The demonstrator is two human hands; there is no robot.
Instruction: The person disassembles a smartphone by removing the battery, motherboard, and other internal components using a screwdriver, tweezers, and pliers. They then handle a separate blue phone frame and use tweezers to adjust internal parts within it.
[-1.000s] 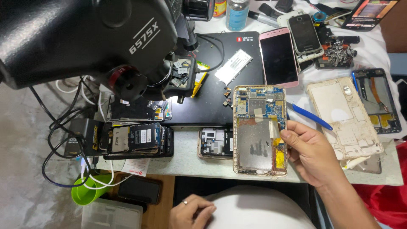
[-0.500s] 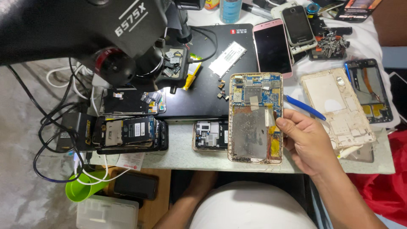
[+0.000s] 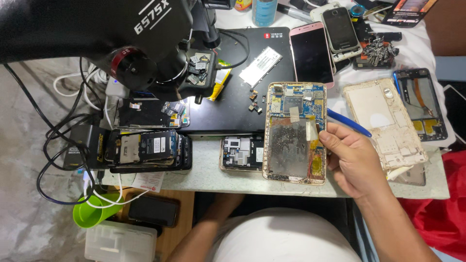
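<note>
An opened phone with a gold frame lies face down at the table's front edge. Its blue circuit board shows at the top, with an empty, stained battery bay below. My right hand rests at the phone's right side, fingertips pinched against its edge near a yellow strip. A blue plastic tool sticks out up and to the right from that grip. My left forearm reaches up under the table edge, where the hand itself is hidden in shadow.
A black microscope head looms over the top left, above a dark work mat. Stacked dismantled phones, a small open phone, a pink phone and a pale back cover surround the work. A green cup sits below among cables.
My left hand has gone from my lap up under the table edge, out of sight. The right hand stays at the phone's right side with the blue tool.
</note>
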